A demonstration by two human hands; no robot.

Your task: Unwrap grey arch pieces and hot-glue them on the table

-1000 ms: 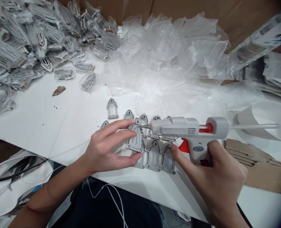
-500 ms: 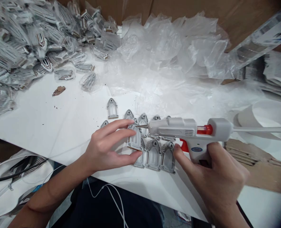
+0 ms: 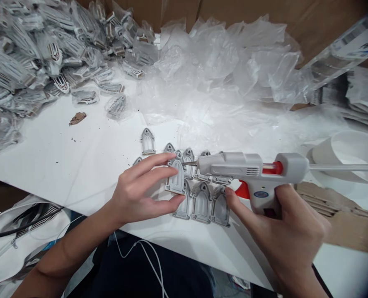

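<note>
Between the thumb and fingers of my left hand (image 3: 142, 188) is a small grey arch-shaped piece (image 3: 175, 176), pointed at the top and held tilted above the table. My right hand (image 3: 280, 227) grips a grey hot glue gun (image 3: 233, 164) with a red trigger (image 3: 242, 189). Its metal nozzle points left and comes close to the upper right edge of the held piece; I cannot tell if they touch. Several like pieces (image 3: 202, 203) lie in rows under and beside the gun. Another arch piece (image 3: 148, 141) lies apart, beyond my left hand.
Bagged pieces (image 3: 25, 54) form a large heap at the back left. Clear plastic bags (image 3: 215, 62) are piled along the back. On the right are a white curled roll (image 3: 345, 155) and torn cardboard (image 3: 342, 215). A cardboard scrap (image 3: 77, 118) lies on the white table (image 3: 41, 145).
The glue gun has shifted slightly right, with its nozzle still near the piece. In my left hand the piece has moved up a little.
</note>
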